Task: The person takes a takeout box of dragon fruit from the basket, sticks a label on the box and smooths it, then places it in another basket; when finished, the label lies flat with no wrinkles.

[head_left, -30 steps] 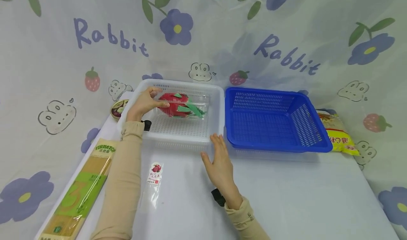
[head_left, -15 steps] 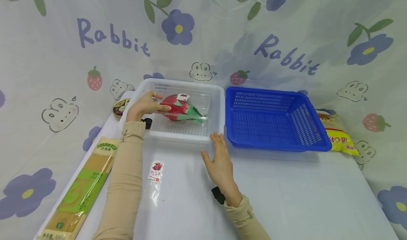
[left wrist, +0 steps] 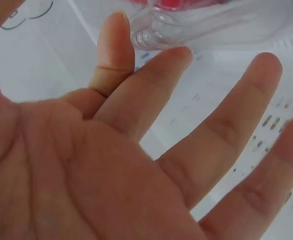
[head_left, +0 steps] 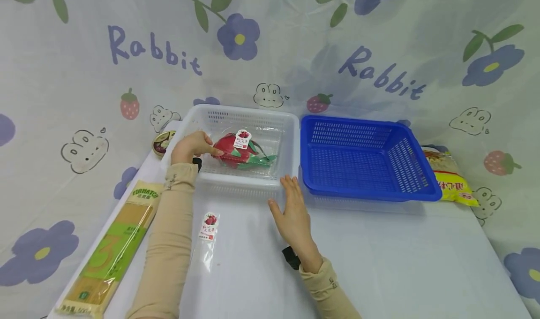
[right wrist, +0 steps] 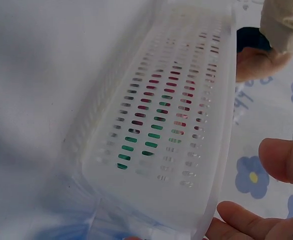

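A clear plastic box point(head_left: 270, 138) with a red and green dragon fruit point(head_left: 229, 148) inside lies in the white basket point(head_left: 236, 180). A white dragon-fruit label point(head_left: 243, 139) sits on top of the box. My left hand point(head_left: 191, 148) reaches over the basket's left side, thumb and index finger pinching the box's near-left corner. In the left wrist view the other fingers point(left wrist: 221, 125) spread away from the box. My right hand point(head_left: 293, 216) has straight fingers resting at the basket's front-right rim, its thumb apart. Through the basket's slots the right wrist view shows red and green.
To the right stands a blue basket point(head_left: 364, 169), with a yellow food bag point(head_left: 453, 183) beyond it. A noodle pack point(head_left: 111, 248) lies at the left edge, a round tin point(head_left: 162, 143) behind it. A clear strip with a fruit label point(head_left: 208, 227) lies in front.
The box in the white basket has tipped toward me and been lowered, so its label now faces up. My left hand moved slightly down with it; my right hand stays at the rim.
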{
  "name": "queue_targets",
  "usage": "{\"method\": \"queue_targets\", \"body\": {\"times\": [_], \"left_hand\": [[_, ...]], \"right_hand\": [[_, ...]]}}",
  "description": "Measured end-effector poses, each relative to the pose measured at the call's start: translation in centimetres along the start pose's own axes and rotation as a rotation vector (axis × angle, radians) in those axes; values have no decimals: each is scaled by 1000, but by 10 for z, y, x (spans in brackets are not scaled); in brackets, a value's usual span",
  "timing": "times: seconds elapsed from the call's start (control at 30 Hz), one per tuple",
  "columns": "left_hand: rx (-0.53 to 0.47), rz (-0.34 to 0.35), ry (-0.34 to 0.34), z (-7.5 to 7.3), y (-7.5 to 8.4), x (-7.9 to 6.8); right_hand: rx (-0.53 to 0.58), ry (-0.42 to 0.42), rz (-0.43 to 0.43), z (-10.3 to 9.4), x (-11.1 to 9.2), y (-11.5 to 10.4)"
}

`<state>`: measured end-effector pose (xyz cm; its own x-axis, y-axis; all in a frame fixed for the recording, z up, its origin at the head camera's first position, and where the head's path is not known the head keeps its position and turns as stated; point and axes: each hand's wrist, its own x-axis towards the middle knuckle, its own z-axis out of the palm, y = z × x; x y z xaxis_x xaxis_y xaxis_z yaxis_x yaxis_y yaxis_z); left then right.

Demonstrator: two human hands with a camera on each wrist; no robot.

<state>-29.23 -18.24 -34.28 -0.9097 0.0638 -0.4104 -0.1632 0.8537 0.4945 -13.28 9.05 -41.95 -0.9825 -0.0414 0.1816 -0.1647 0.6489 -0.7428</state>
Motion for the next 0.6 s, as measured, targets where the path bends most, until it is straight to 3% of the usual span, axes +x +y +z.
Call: {"method": "queue_targets", "body": {"times": [0.2, 0.33, 0.47, 0.6], "left_hand": [[88, 5, -20, 2, 10, -7], [128, 11, 22, 7, 19, -21], [158, 32, 191, 20, 26, -52], [171, 142, 541, 42, 29, -84]], "right_hand": [[-27, -29, -17, -4, 4, 1], [-39, -141, -50, -15, 11, 4], [25, -295, -110, -41, 18, 13], [47, -343, -179, -76, 21, 28]]}}
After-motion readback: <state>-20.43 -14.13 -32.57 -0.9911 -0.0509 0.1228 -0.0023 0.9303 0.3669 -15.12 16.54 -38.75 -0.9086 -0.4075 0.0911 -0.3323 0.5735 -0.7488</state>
